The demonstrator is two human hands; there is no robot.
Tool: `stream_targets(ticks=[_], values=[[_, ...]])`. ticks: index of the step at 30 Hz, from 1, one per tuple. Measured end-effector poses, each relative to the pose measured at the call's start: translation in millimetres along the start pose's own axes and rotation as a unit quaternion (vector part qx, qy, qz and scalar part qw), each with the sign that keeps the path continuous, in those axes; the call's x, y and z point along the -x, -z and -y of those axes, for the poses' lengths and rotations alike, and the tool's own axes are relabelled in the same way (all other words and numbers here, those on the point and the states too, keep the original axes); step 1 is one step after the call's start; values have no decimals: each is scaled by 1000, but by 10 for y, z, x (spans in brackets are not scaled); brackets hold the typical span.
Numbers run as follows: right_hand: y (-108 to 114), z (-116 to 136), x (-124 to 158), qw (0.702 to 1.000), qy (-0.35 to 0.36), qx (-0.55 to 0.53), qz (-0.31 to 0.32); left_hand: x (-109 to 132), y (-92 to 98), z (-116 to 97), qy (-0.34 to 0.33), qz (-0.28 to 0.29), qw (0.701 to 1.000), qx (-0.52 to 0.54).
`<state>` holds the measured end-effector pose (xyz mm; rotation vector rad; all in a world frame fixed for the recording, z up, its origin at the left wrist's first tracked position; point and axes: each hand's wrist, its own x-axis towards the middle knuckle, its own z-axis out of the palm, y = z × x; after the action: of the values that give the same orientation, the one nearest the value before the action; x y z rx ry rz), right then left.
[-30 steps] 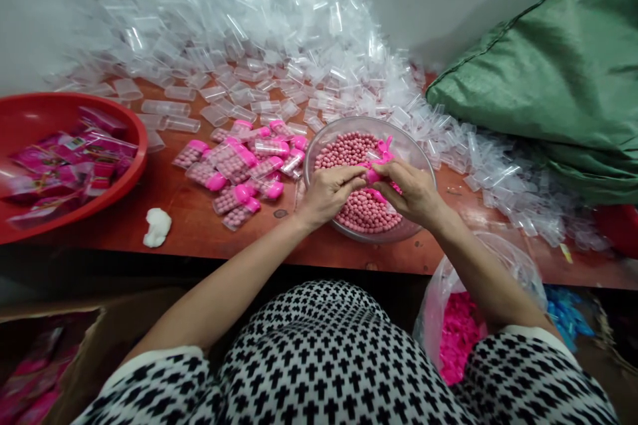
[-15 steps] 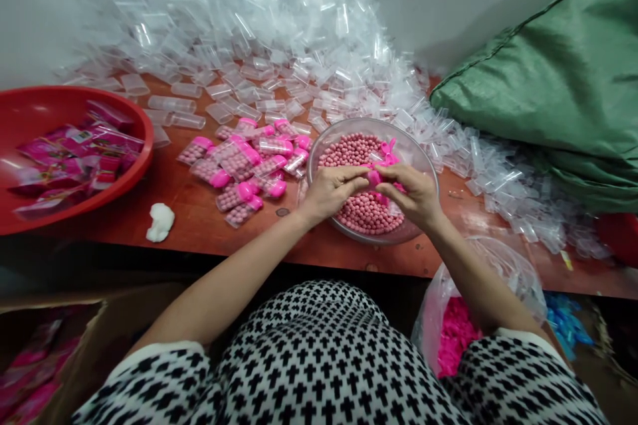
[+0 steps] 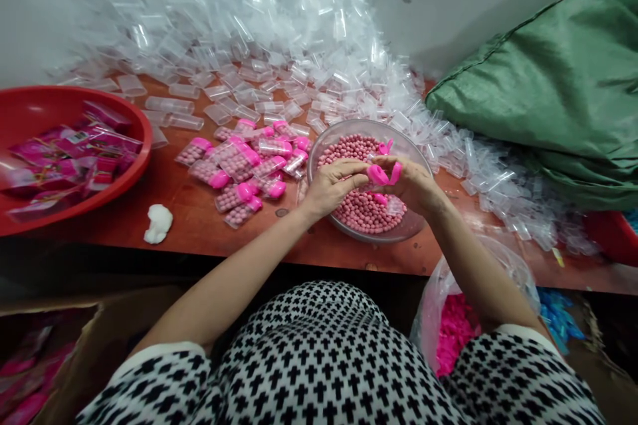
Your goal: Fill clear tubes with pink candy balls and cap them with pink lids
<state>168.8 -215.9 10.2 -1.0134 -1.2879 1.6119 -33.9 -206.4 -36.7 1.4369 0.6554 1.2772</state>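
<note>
Pink cap [image 3: 377, 174]: glossy, bright, rounded, a curved pink strip [image 3: 395, 173] standing just right of it; held between the two hands, above the bowl. Left hand [image 3: 327, 190]: thumb and fingertips together, clamped on the cap's left edge. Right hand [image 3: 417, 184]: fingers bent around beside the strip; whether they grip cannot be told. Bowl [image 3: 393, 132]: translucent, round, beneath both hands; contains dusty-pink beads [image 3: 367, 216], partly covered by the hands, and further pink pieces, shapes unclear. Filled containers [image 3: 238, 163]: clear, pink-capped, bead-packed, piled left of the bowl. Clear tubes [image 3: 239, 30]: heaped behind, the farthest blurring together. Green sack [image 3: 558, 96]: cut off by the right edge.
</note>
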Motion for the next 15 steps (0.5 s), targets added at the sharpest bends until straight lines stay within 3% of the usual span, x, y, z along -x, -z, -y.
stream_targets(ticks=[3, 5, 11, 15], values=[[-64, 14, -35, 993, -98, -37, 54, -5, 16, 61, -29, -4, 999, -25], [-112, -17, -51, 989, -122, -60, 58, -7, 18, 94, -31, -7, 999, -27], [-274, -192, -140, 991, -91, -102, -8, 1, 30, 84, -22, -20, 999, -36], [-367, -233, -173, 989, -108, -89, -39, 2, 9, 48, -16, -35, 998, -54]])
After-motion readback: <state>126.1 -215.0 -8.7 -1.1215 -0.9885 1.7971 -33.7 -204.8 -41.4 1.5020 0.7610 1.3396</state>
